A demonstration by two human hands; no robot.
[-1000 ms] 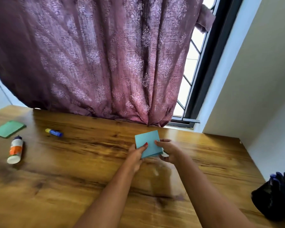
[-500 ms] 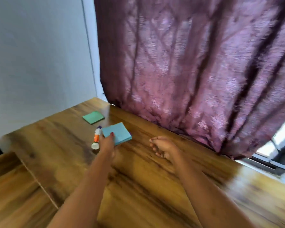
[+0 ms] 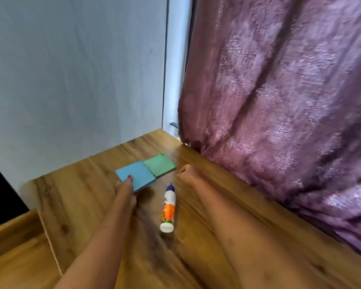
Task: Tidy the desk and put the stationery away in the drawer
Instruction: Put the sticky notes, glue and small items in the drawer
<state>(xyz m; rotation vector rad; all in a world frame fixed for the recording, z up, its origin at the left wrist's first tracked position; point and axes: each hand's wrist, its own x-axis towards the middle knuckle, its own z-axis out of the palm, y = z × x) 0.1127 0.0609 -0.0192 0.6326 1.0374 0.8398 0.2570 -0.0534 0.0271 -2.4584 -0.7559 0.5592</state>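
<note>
left hand (image 3: 124, 189) pinching blue notepad (image 3: 136, 175) (beside green notepad (image 3: 159, 165)), right hand (image 3: 189, 173) fisted

Ref = glue bottle (image 3: 168, 207), lying on the surface (image 3: 81, 195), nozzle end away from me. Near pad (image 3: 139, 176) sits behind-left of the bottle. Far pad (image 3: 159, 165) is further behind it, edges meeting in my view. Left grip (image 3: 125, 190) is left of the bottle w/ thumb on the near pad. Right grip (image 3: 189, 174) is behind-right of the bottle, apart from it. Curtain (image 3: 279, 101) hangs right of the bottle along the surface edge; wall (image 3: 71, 69) is behind-left.
</note>
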